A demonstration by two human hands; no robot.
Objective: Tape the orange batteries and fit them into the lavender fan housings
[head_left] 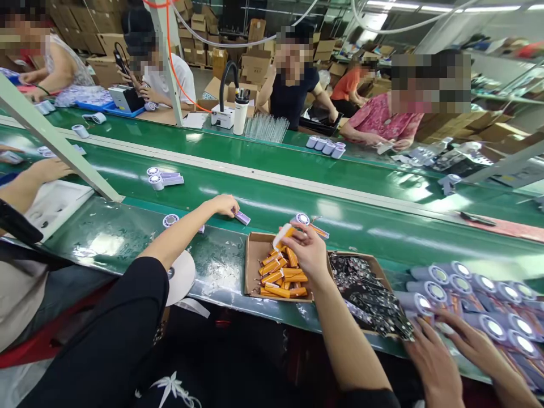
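My left hand [225, 205] reaches across to the green belt, its fingers closed around a lilac handheld-fan part [242, 217]; its far end is hidden under the hand. Above a cardboard box [250, 283] of orange battery cells [284, 275], my right hand [309, 249] pinches an orange battery cell [289, 231] with a white strip [280, 237] on it. Just beyond that hand lies a lilac fan [302, 219] with wires showing. Another round fan head [170, 221] is partly covered by my left forearm.
A box of black circuit boards [361, 283] stands right of the batteries. Near it, a co-worker's hands [437, 345] touch rows of lilac fans [484, 283]. A white tape roll [182, 277] hangs at the table edge. Several people sit across the belt [263, 198].
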